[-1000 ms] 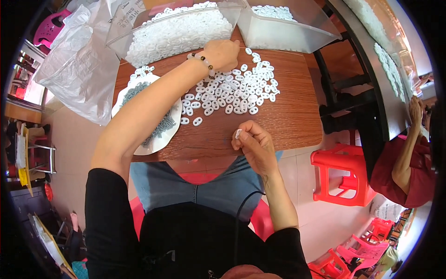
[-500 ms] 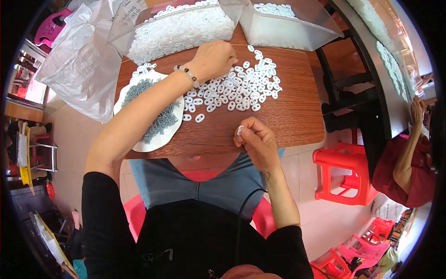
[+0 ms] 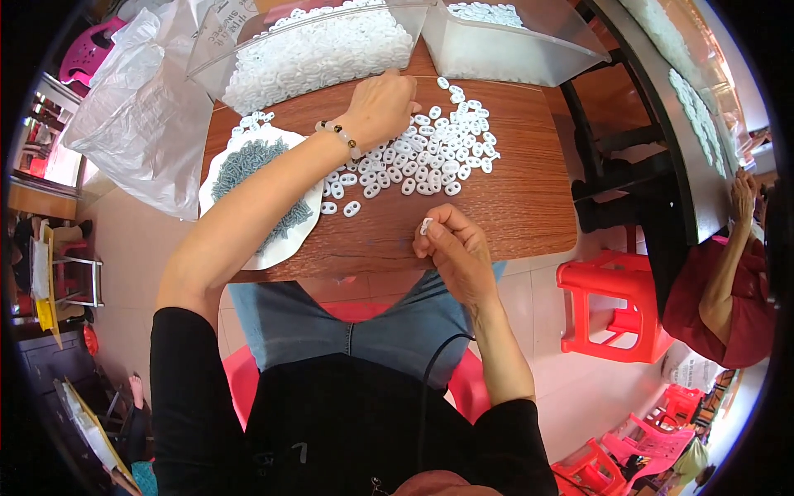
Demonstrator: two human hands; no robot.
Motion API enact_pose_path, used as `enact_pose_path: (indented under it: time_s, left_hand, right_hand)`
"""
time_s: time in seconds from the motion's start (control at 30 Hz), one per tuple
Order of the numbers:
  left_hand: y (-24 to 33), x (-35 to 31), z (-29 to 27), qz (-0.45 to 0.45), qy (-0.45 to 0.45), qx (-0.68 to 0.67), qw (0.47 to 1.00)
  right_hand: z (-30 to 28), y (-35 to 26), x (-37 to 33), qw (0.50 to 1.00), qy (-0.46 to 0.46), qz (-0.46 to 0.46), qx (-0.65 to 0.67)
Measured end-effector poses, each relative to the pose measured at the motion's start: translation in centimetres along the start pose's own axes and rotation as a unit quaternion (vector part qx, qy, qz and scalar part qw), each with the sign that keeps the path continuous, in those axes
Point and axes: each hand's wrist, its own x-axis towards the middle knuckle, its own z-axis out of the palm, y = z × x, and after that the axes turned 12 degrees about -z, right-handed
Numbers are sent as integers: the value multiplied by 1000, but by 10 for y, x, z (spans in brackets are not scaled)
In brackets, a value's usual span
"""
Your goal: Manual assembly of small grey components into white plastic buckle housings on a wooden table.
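Note:
Between the thumb and forefinger of my right hand (image 3: pixel 456 250), over the near edge of the table, is a small white oval piece with two holes (image 3: pixel 426 226). My left hand (image 3: pixel 384 109), wearing a bead bracelet, reaches across to the far side of a loose pile of the same white two-hole pieces (image 3: pixel 430 153). Its fingers curl downward, and their tips are hidden. Under my left forearm lies a white scalloped plate (image 3: pixel 312 207) heaped with small grey-blue rod-like parts (image 3: pixel 248 161); the forearm covers part of it.
Two clear plastic bins stand along the table's far edge, a left one (image 3: pixel 322 58) full of white pieces and a right one (image 3: pixel 504 58). A large white plastic bag (image 3: pixel 132 124) hangs at the left. Right of the wooden table (image 3: pixel 529 190) are a red stool (image 3: pixel 612 306) and a seated person (image 3: pixel 719 298).
My left hand has shifted slightly at the far edge of the pile, its fingers turned further down. My right hand keeps its pinch on the white piece, almost still.

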Motion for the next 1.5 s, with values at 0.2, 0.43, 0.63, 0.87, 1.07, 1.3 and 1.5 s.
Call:
enact_pose_path:
  time_s: [0.2,0.43,0.63,0.87,1.07,1.3,1.5]
  left_hand:
    - [4,-3,-1,-10,3,-50,999]
    - [-3,-8,-24,-43,-37,-196,979]
    - [0,-38,-33,-4,-104,-203,974]
    - [-8,-54,-43,57,-48,-138,988]
    - [30,-113,-91,57,4,-178,982]
    - [52,-187,-101,-147,-181,-437,869]
    - [52,-208,-90,-196,-173,-506,822]
  right_hand:
    - [1,1,-1,1000,8,-13,-1]
    - [10,-3,-1,1000,25,-17,-4]
    - [6,-3,-1,1000,14,-24,3]
    - [10,-3,-1,999,20,-35,6]
    - [19,-6,-10,993,20,-71,-96]
    - [45,-22,-20,985,-18,-62,-158]
    - [45,-24,-31,979,-42,-11,-198]
